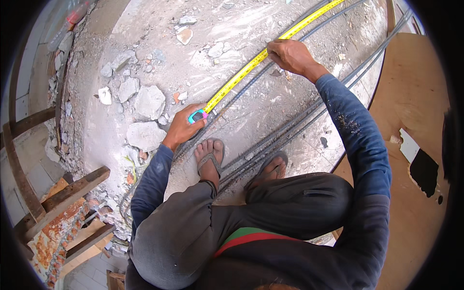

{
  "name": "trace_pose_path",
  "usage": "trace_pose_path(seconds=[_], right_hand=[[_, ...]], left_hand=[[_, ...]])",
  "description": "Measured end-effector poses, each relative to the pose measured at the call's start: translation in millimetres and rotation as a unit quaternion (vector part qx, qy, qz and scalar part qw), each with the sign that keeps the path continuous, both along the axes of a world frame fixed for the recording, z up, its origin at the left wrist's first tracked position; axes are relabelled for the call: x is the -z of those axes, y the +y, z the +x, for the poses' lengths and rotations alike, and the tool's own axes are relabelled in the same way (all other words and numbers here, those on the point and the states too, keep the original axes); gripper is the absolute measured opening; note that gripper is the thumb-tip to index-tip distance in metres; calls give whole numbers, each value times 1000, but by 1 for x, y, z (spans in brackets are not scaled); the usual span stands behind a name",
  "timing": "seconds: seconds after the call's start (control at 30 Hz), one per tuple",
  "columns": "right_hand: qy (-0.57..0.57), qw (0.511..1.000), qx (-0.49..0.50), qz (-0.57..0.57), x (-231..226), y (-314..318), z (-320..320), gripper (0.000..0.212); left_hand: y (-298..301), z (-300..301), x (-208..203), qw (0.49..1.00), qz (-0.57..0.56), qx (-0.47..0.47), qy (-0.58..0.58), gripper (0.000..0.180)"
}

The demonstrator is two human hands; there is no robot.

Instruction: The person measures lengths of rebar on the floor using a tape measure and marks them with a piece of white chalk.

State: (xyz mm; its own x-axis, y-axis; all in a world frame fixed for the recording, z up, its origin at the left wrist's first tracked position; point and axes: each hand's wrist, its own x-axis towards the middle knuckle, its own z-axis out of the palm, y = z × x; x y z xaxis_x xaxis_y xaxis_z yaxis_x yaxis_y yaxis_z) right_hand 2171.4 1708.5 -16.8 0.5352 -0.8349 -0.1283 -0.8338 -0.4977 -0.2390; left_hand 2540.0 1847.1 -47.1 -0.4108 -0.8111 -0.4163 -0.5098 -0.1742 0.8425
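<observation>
Wooden beams (72, 193) stand at far left, then broken concrete chunks (150, 102) on the dusty floor (159, 19). The left hand (181, 126) has its grip closed around the tape measure (197, 116), near the sandalled feet (210, 154). Its yellow tape (237, 79) runs up and rightward alongside a metal rod (240, 92). The right hand (292, 57) pinches the tape farther along. A brown board (406, 87) lies at far right

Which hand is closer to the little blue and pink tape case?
Left: the left hand holds the tape case; the right hand is farther, on the yellow tape.
</observation>
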Motion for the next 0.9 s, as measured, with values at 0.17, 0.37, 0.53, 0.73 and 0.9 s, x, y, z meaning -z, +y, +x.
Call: trace_pose_path(seconds=[0.17,0.37,0.53,0.73,0.9], right_hand=[[-60,995,-55,53,28,-15,86,18],[-87,995,-3,43,77,-6,148,14],[-147,989,-4,6,79,0,145,14],[-263,960,78,64,64,4,130,19],[-259,961,90,38,59,6,112,17]], left_hand=[[-2,1,3,1000,11,13,-6,50],[-5,4,9,1000,-6,8,1,51],[-9,0,0,1000,-8,2,3,51],[-13,-3,-4,999,-8,12,29,49],[-14,-2,-3,999,8,3,40,47]])
